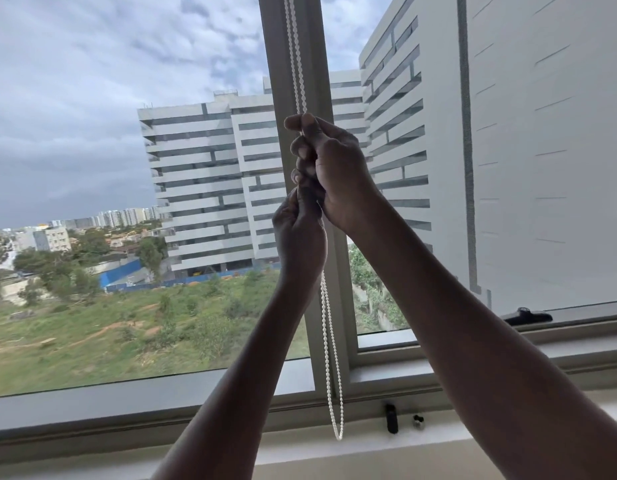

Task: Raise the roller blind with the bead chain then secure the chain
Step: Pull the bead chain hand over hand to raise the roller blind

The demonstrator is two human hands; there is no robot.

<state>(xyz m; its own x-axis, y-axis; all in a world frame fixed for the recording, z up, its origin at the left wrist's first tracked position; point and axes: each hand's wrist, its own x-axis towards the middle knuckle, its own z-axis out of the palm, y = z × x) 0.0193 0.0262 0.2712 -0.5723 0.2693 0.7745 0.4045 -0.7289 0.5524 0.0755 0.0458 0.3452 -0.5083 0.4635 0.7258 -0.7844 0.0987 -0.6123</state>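
Note:
A white bead chain (329,341) hangs as a double strand in front of the grey window post (276,81), running from the top edge down to a loop just above the sill. My right hand (329,168) is closed around both strands at mid-height. My left hand (300,233) is closed on the chain directly below it, the two hands touching. The roller blind itself is out of view above the frame; the glass on both sides shows uncovered.
The grey window sill (92,403) runs across the bottom. A black window handle (527,317) lies on the right sash frame. A small black fitting (391,418) and a small metal piece (418,421) sit on the sill right of the chain loop.

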